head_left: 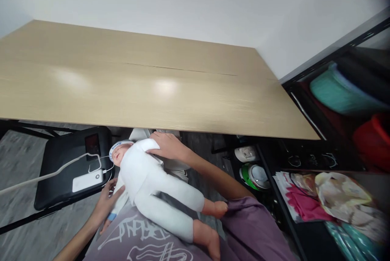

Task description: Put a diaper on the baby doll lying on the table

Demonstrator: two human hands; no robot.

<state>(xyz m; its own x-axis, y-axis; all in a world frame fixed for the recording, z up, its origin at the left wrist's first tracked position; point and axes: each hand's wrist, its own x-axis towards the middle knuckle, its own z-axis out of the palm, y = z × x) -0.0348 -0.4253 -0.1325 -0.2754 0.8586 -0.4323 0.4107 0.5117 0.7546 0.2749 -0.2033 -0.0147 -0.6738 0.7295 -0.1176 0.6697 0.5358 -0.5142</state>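
Observation:
A baby doll (pixel 138 175) in a white suit and a small printed cap lies across the person's lap, just below the table's front edge. Its head points left and its bare feet point to the lower right. My left hand (pixel 110 196) grips the doll's near arm, with the thumb over the white sleeve. At the doll's far arm, my right hand (pixel 167 145) is closed around the sleeve near the shoulder. Part of the right hand's fingers is hidden behind the doll. Pale cloth or padding shows under and behind the doll.
A wooden table (pixel 183 102) spans the view ahead. On the left, a black stool (pixel 55 167) bears a white power bank (pixel 87 181) with cables and a dark phone-like object (pixel 92 145). A black shelf at right holds a teal basin (pixel 335 90), a red container (pixel 374 139) and bagged items.

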